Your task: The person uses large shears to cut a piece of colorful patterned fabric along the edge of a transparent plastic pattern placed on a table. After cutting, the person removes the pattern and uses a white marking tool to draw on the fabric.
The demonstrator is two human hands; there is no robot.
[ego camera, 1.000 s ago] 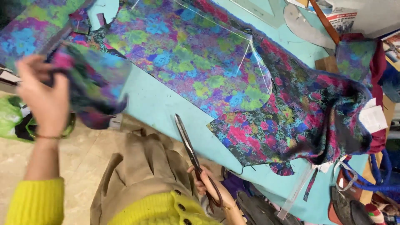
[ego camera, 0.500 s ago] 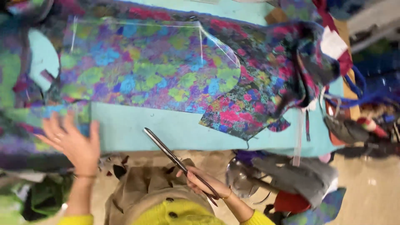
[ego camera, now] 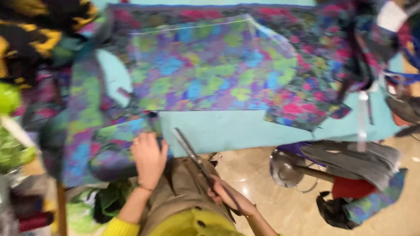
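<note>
Now, going from the left side, a black and yellow cloth lies at about ten o'clock, and something bright green sits at nine o'clock, blurred. Beside it a loose piece of the multicoloured fabric hangs over the near edge of the counter, which is light turquoise.

The left hand rests on this hanging piece at about seven o'clock, palm down and fingers spread, pressing the cloth rather than gripping it. A ring shows on one finger, and a thin bracelet on the wrist above a yellow sleeve.

Just to the right, at six o'clock, the right hand is clenched around the handles of long scissors. The blades are closed together and point up toward eleven o'clock, with the tips at the counter edge, near the left hand but apart from it.

Across the counter, from eleven to two o'clock, the large sheet of the same fabric is spread flat, with a clear pattern piece over it.

At four o'clock a metal pot stands on the shiny floor, next to a heap of grey and red clothes.
</note>
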